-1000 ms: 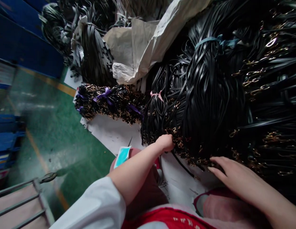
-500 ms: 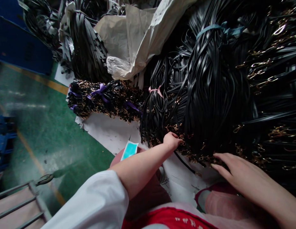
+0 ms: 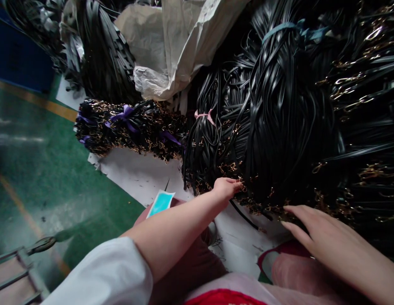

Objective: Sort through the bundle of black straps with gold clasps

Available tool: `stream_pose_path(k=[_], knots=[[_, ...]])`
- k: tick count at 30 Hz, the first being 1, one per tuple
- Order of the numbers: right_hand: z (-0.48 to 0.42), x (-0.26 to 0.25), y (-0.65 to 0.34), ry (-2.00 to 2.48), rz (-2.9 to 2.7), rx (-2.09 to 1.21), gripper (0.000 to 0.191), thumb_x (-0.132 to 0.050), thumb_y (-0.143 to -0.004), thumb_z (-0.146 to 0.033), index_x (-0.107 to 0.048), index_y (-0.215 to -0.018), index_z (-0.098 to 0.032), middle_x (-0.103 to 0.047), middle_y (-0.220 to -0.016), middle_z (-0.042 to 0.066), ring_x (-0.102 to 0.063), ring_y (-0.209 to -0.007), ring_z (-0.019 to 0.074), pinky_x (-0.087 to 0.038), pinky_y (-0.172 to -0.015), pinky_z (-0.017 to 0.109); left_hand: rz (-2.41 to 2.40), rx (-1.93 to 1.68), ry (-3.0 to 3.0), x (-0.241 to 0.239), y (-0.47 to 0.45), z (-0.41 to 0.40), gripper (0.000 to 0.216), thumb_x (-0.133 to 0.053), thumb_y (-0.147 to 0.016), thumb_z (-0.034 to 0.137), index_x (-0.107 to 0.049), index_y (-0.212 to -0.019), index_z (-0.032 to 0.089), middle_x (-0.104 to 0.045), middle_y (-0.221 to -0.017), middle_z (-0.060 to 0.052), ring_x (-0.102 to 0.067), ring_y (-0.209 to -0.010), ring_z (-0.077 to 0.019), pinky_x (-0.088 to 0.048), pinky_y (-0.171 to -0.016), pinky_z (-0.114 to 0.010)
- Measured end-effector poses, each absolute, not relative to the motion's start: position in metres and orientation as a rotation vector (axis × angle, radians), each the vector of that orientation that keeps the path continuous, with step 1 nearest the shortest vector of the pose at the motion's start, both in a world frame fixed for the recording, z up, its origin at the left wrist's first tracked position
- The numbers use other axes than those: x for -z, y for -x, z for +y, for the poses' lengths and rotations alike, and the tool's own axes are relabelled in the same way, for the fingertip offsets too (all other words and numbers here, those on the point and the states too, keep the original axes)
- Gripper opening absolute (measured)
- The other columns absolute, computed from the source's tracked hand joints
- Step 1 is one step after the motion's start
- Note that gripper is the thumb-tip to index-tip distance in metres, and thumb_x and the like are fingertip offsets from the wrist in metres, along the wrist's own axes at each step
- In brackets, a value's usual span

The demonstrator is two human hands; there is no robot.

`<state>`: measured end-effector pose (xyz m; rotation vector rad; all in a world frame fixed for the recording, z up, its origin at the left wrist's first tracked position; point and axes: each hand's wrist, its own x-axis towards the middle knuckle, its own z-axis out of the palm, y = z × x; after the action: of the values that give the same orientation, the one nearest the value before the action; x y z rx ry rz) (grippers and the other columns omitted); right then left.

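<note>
My left hand (image 3: 226,187) reaches into the near end of a big bundle of black straps (image 3: 279,127), its fingertips pinched among the gold clasps (image 3: 235,169) there. My right hand (image 3: 314,228) lies flat with fingers apart on the clasp ends at the right of the same bundle. A pink tie (image 3: 205,115) binds a smaller bunch of straps and a teal tie (image 3: 289,29) binds the large one. Whether the left fingers grip one clasp is hidden.
A short bundle with purple ribbons (image 3: 127,127) lies to the left on white paper (image 3: 142,178). Crumpled grey paper (image 3: 178,46) sits behind. More strap bundles (image 3: 98,51) stand at the back left. Green floor (image 3: 57,169) and a metal cart frame (image 3: 15,271) lie to the left.
My left hand has pushed a little further right into the clasps. My right hand has barely shifted. The view has swung slightly, sliding the scene left.
</note>
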<state>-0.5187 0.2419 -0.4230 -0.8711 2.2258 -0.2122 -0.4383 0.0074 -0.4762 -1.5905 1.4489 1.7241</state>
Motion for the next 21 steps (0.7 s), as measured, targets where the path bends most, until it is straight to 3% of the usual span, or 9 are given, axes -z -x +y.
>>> stream_pose_path(k=[8, 16, 21], knots=[[0.242, 0.426, 0.509, 0.969, 2.259, 0.273, 0.042, -0.054, -0.087, -0.043, -0.072, -0.116, -0.019, -0.076, -0.116, 0.013, -0.073, -0.100, 0.0328, -0.061, -0.088, 0.051, 1.522, -1.884, 1.368, 0.440, 0.443, 0.005, 0.014, -0.073, -0.086, 0.019, -0.078, -0.089, 0.006, -0.068, -0.070, -0.004, -0.054, -0.059, -0.0073, -0.047, -0.063, -0.021], [0.242, 0.424, 0.509, 0.968, 2.262, 0.284, 0.042, -0.053, -0.087, -0.042, -0.072, -0.116, -0.019, -0.076, -0.115, 0.013, -0.073, -0.099, 0.0319, -0.061, -0.089, 0.050, 2.059, -1.643, 1.175, 0.439, 0.446, -0.003, 0.013, -0.072, -0.084, 0.012, -0.081, -0.092, 0.015, -0.074, -0.088, -0.005, -0.065, -0.088, -0.0168, -0.049, -0.084, -0.026], [0.238, 0.423, 0.509, 0.902, 2.230, 0.263, 0.046, -0.052, -0.087, -0.044, -0.073, -0.118, -0.018, -0.075, -0.118, 0.013, -0.072, -0.103, 0.0332, -0.059, -0.091, 0.051, 2.277, -1.382, 0.995, 0.435, 0.448, -0.004, 0.018, -0.069, -0.088, 0.014, -0.081, -0.101, 0.018, -0.075, -0.093, -0.004, -0.067, -0.088, -0.0146, -0.051, -0.085, -0.023]])
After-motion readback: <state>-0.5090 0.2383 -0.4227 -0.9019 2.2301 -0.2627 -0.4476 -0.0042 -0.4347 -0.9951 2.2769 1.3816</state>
